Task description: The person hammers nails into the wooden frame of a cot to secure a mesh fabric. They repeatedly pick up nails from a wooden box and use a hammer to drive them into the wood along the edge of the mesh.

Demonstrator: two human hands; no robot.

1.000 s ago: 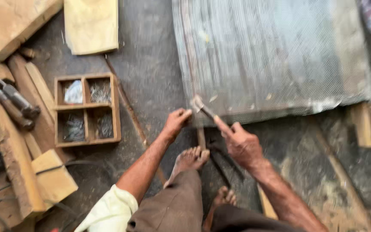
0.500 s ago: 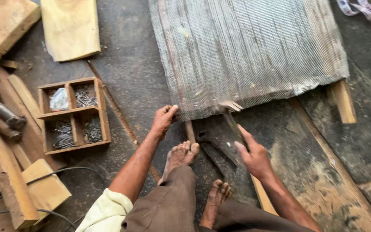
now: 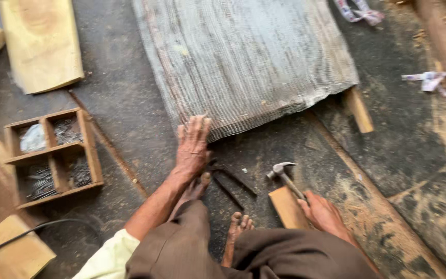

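Squatting worker fastening mesh to a frame, viewed from the head camera. Nearest the viewer, the bare feet [image 3: 236, 232] rest on the dark floor [image 3: 130, 113] between the knees; the right hand [image 3: 323, 214] grips the handle of a claw hammer [image 3: 285, 178], fingers wrapped round it, the head lowered close to a small wooden block [image 3: 287, 206]; dark pincers [image 3: 231, 181] lie just beside the left wrist. Further out, the left hand [image 3: 192, 147] lies flat, fingers extended and close together, fingertips pressing the near edge of the wire mesh sheet [image 3: 243, 57]; a wooden batten [image 3: 360, 108] projects from beneath its right corner. At left, a compartmented wooden tray [image 3: 86, 150] holds nails; a pale plank [image 3: 40, 44] lies beyond it. Judged step: holding the mesh edge down between hammer strokes; the next move would seem to call for a nail set at that edge and the hammer lifted.
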